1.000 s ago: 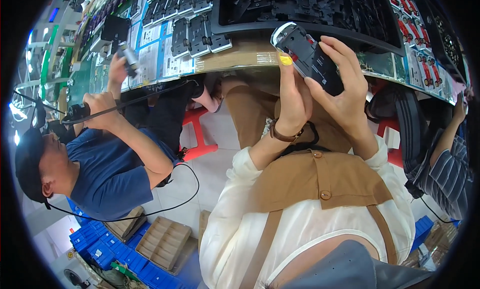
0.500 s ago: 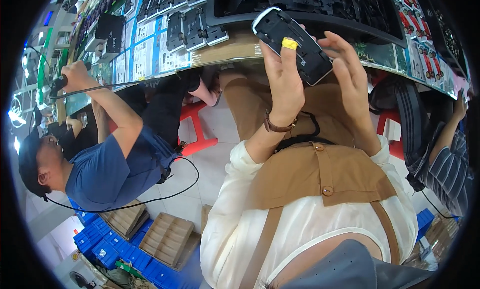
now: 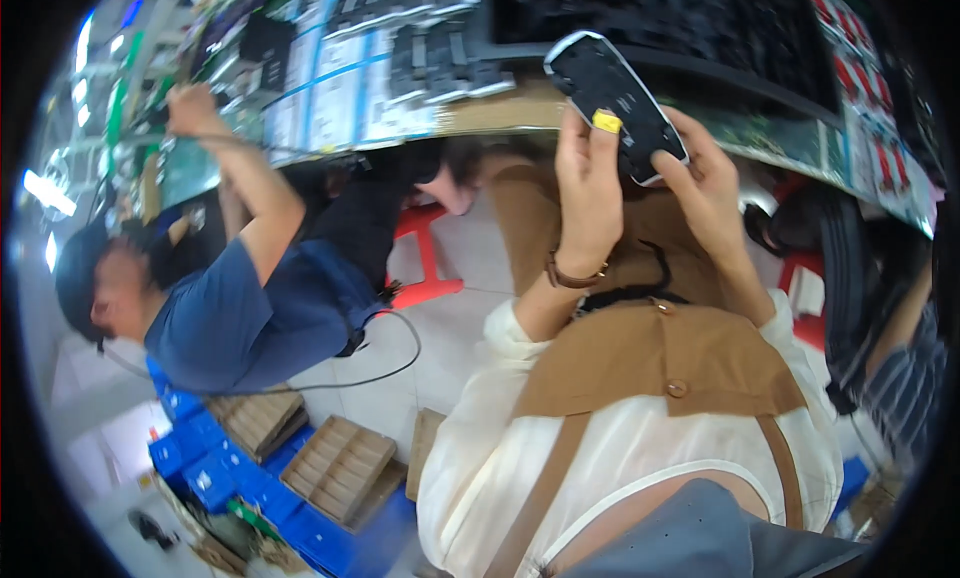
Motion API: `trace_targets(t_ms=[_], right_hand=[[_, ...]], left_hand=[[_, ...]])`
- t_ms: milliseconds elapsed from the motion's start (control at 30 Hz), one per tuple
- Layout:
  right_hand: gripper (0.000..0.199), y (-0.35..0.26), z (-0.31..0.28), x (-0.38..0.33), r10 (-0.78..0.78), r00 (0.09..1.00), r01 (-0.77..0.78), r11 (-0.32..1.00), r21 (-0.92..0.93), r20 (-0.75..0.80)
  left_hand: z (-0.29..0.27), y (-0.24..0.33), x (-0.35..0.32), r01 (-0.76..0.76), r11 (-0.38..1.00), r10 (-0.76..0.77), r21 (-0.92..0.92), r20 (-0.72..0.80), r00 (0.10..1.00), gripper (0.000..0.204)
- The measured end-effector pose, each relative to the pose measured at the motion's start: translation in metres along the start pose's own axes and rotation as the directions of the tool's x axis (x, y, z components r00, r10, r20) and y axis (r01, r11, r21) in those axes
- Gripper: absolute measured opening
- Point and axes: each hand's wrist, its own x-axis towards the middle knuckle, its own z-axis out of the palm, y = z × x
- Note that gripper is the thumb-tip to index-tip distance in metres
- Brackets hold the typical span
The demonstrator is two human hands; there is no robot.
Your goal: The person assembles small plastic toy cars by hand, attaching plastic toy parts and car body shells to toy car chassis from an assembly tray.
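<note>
A white-edged toy car [image 3: 622,90], its flat black underside facing up, is held over the near edge of the bench by both of my hands. My left hand [image 3: 592,193] grips its left side, and yellow tape [image 3: 606,121] is wrapped round the thumb tip. At the car's near right end, my right hand [image 3: 708,183] closes on it, the thumb resting on the black underside. The fingers beneath the car are partly hidden.
A large black tray [image 3: 690,28] of dark parts lies beyond my hands. Several black-and-white units [image 3: 445,63] stand left of it; red pieces [image 3: 865,78] lie far right. A person in blue [image 3: 220,318] works at left. Blue crates [image 3: 240,483] and a compartmented tray [image 3: 338,460] sit lower left.
My right hand has moved in from beside the toy car and now grips its near end. The whole view has shifted, so the scene sits farther right and is blurred.
</note>
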Motion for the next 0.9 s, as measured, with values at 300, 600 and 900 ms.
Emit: trace_targets(t_ms=[300,600,900], right_hand=[[0.038,-0.002,-0.046,-0.008,-0.055,0.998,0.058,0.995,-0.082,0.040],[0.027,0.005,-0.093,-0.023,-0.033,0.982,0.001,0.985,-0.172,-0.187],[0.024,0.005,-0.150,-0.048,-0.458,0.749,-0.003,0.720,-0.694,-0.479]], left_hand=[[-0.178,0.122,0.128,-0.184,0.571,0.435,0.800,-0.104,0.894,0.040],[-0.333,0.119,0.222,-0.331,0.029,0.095,0.943,0.327,0.940,0.026],[-0.285,0.121,0.221,0.122,0.205,-0.033,0.971,-0.118,0.992,0.040]])
